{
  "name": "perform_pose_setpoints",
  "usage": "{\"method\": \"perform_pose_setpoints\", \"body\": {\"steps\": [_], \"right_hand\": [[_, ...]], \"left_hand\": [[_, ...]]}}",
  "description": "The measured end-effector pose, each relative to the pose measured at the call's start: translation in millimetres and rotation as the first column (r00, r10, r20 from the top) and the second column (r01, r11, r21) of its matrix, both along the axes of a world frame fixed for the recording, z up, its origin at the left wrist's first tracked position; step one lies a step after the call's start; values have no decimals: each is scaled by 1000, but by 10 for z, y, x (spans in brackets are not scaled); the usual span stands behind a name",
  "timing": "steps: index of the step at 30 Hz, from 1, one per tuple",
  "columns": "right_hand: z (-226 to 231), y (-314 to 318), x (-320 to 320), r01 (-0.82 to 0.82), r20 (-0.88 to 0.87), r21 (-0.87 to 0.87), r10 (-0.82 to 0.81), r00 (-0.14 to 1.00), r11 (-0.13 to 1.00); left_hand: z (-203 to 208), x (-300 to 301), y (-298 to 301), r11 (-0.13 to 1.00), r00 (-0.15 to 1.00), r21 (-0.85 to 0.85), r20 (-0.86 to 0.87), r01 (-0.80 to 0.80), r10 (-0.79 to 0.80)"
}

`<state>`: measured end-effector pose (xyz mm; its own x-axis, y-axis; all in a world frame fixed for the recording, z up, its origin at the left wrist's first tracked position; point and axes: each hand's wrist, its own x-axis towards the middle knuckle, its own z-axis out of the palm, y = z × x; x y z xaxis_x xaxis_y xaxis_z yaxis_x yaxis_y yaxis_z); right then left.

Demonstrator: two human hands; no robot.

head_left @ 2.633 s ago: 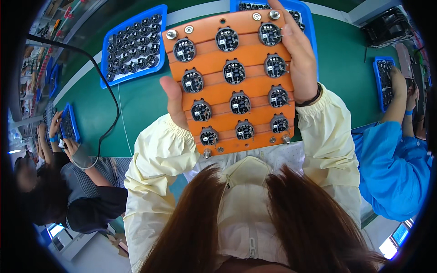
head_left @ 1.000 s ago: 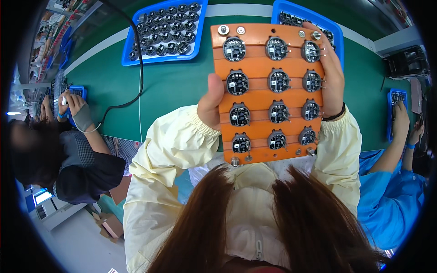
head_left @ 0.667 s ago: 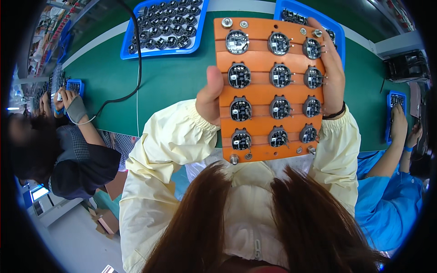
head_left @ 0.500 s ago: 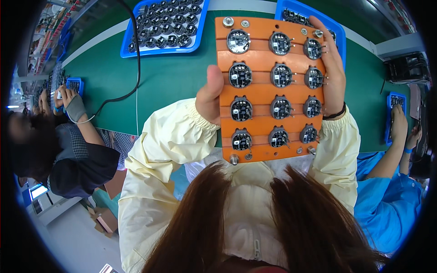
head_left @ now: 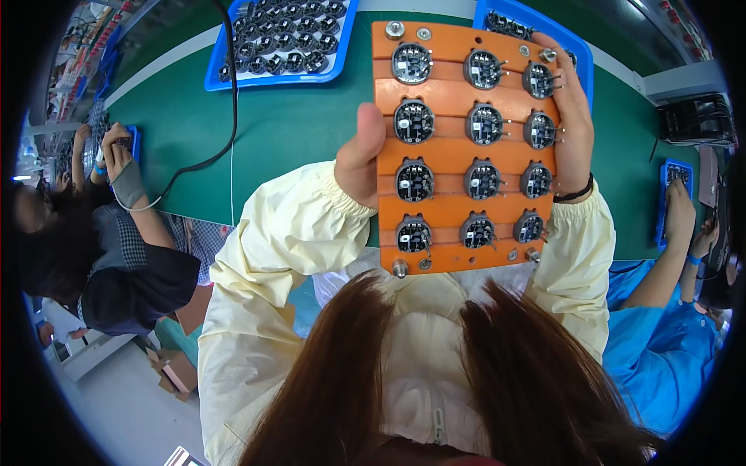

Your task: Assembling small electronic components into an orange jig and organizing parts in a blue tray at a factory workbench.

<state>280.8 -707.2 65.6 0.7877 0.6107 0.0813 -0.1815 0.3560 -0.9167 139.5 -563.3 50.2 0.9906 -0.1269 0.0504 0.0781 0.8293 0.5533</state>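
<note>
Raised above the table is an orange fixture plate [head_left: 447, 147], its face turned up toward me. Rows of round dark electronic modules [head_left: 484, 124] sit in its recesses, with small circuit boards and thin pins showing. Metal posts [head_left: 395, 30] stand at its corners. My left hand [head_left: 360, 155] grips the plate's left edge, thumb up and the other fingers hidden behind it. Around the right edge my right hand [head_left: 575, 124] is wrapped, its fingers reaching to the upper right corner. Both wrists come out of cream elasticated sleeves.
Behind the plate, a blue tray [head_left: 339, 70] holds many round modules. A second blue tray [head_left: 588, 78] is partly hidden by the plate. A black cable [head_left: 235, 101] hangs over the green table [head_left: 303, 124]. Co-workers sit at left and right; a small blue tray [head_left: 662, 203] is at right.
The orange plate has shifted slightly up and to the right with both my hands still on it. At the left, a co-worker's hand has moved a little.
</note>
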Motion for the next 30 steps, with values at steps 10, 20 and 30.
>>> {"method": "perform_pose_setpoints", "body": {"steps": [10,20,30], "right_hand": [[-3,-37,-31,11,23,-31,-10,1000,999],[-11,6,16,22,-12,-43,-22,1000,999],[182,-36,-53,-14,-99,-17,12,995,1000]], "left_hand": [[-74,-10,-21,1000,1000,-16,27,-9,9],[-80,24,35,993,994,-104,106,47,-36],[-321,66,-257,950,933,-292,297,-114,204]]}}
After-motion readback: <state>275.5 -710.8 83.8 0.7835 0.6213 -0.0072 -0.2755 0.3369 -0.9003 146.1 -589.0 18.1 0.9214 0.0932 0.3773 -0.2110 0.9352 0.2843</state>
